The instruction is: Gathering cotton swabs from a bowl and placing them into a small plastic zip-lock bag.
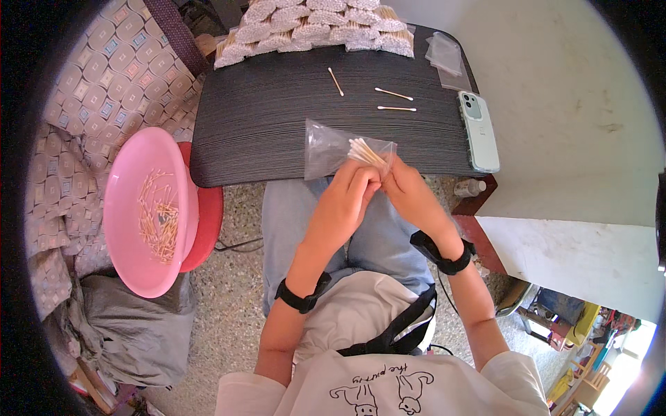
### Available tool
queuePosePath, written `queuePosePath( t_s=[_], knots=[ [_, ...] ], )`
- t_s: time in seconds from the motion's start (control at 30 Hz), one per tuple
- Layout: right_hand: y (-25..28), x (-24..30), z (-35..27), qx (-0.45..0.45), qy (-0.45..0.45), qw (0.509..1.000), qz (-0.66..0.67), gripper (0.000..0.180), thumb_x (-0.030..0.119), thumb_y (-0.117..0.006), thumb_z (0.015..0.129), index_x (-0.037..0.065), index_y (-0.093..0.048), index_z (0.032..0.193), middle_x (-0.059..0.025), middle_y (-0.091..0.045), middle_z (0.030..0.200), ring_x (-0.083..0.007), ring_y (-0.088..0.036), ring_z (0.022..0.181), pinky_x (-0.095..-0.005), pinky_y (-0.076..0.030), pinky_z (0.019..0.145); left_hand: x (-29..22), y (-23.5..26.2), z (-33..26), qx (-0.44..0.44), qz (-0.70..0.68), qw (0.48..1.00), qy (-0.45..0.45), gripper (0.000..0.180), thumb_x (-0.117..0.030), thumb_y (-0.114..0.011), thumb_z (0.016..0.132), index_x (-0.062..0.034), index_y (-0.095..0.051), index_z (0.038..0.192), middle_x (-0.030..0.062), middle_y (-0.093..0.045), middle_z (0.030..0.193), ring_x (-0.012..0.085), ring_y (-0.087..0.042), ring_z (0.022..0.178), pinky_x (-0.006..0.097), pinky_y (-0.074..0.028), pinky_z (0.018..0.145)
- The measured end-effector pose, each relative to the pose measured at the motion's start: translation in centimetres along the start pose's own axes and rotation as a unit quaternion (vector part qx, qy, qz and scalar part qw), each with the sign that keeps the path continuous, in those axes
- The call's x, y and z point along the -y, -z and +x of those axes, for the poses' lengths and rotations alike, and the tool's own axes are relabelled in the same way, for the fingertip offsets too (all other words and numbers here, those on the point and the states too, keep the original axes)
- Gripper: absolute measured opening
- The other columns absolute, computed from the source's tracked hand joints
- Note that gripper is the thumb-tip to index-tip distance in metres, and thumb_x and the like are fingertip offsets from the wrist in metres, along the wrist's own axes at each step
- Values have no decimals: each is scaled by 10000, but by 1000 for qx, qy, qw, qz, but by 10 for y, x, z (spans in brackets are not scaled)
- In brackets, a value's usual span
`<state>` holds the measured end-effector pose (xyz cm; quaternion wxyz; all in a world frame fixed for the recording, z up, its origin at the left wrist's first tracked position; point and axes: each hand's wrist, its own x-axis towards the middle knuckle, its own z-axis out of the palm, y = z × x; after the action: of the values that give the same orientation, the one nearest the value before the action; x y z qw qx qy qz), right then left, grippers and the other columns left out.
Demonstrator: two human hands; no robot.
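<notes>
Above my lap, at the table's near edge, my two hands meet around a clear plastic bag (pixel 320 150) and a bundle of cotton swabs (pixel 366 151). The swabs' white tips point up and left, overlapping the bag; their lower ends are hidden by my fingers. My left hand (pixel 352 195) is closed with its fingers curled at the base of the bundle. Pressed against it, my right hand (pixel 412 197) pinches the right end of the bag. Three loose swabs, one of them upright-slanted (pixel 336 82), lie on the dark table (pixel 257 114) beyond.
Bagged swabs (pixel 312 26) are stacked at the table's far edge. Flat empty bags (pixel 445 55) and a pale phone (pixel 479 132) lie along the right side. A pink basin (pixel 122 229) with loose swabs rests on a red stool (pixel 208 239) at left. A small bottle (pixel 470 187) stands at right.
</notes>
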<state>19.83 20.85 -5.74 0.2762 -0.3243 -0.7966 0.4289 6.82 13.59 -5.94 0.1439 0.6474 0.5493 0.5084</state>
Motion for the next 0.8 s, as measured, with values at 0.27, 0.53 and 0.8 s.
queuePosePath(
  t_s=[0.27,0.53,0.8],
  knots=[
    [15,16,-1,76,8,973,-216,179,178,-478,912,4,-436,903,-234,-584,735,-416,-582,711,-478,-450,589,-11,41,5,12,81,995,49,218,-149,-708,737,-52,-587,890,81,-599,899,227,-583,808,333,-440,688],
    [30,30,8,111,241,907,-327,206,263,-519,872,69,-460,838,-109,-521,695,-259,-589,663,-382,-467,589,5,51,21,118,57,991,-4,186,-130,-655,775,-60,-649,948,87,-660,918,236,-610,884,375,-424,835],
    [42,39,24,210,71,965,-137,281,214,-554,870,-4,-513,1042,-176,-594,897,-328,-588,814,-386,-466,674,1,47,23,99,34,991,84,135,-185,-640,805,-70,-664,872,104,-644,697,254,-613,588,310,-457,553]
  ],
)
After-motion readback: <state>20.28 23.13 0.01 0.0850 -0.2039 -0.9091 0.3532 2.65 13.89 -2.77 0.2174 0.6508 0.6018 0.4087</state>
